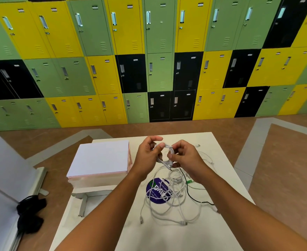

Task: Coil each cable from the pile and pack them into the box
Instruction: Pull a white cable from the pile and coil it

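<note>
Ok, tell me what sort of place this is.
Likely a locker room or staff area: a wall of green, yellow and black lockers, a brown floor, and a white table holding tangled cables.

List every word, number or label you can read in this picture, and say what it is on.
Purple sticker on the table: white lettering, upside down, partly under the cable pile; not readable.
Locker name plates: too small and blurred to read.
Nothing else shows text.

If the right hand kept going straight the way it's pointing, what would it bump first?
The right hand points left and away, so probably the left hand, just across the small white cable coil both pinch; depth is unclear.
</note>
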`<action>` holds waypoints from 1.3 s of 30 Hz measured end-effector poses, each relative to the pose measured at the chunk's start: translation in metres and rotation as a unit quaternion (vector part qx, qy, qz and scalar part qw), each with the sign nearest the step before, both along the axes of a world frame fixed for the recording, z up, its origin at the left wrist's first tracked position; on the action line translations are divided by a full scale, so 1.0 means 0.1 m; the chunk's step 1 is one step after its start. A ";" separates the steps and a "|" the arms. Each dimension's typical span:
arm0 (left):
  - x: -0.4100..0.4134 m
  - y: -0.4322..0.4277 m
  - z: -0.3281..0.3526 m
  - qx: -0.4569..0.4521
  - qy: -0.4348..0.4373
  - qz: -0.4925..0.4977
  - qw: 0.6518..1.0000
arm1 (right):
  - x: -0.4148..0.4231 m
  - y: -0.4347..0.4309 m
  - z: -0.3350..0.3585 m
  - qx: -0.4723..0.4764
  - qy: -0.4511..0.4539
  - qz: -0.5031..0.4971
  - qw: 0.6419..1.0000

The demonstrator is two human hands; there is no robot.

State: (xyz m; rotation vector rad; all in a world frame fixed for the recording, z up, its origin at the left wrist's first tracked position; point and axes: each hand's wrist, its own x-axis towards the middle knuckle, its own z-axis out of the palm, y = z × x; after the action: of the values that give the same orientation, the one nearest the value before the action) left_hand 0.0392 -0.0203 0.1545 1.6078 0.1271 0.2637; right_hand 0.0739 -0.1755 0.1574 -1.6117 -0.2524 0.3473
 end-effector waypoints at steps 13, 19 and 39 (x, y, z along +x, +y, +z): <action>-0.20 0.26 -0.14 -0.050 0.100 0.004 0.994 | 0.03 0.02 -0.03 0.038 0.098 -0.015 0.994; -0.32 0.38 -0.18 -0.063 0.097 0.034 0.993 | -0.02 0.19 -0.06 0.017 0.074 -0.008 0.997; -1.50 1.50 -1.16 -0.030 0.273 0.142 0.951 | -0.80 1.27 -1.15 -0.102 0.206 0.100 0.968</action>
State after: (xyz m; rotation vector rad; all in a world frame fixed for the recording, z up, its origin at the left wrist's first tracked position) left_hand -0.1109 0.1295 0.0382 1.5646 0.7902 0.0258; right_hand -0.0061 -0.0484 0.0425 -1.6759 -0.0595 0.8761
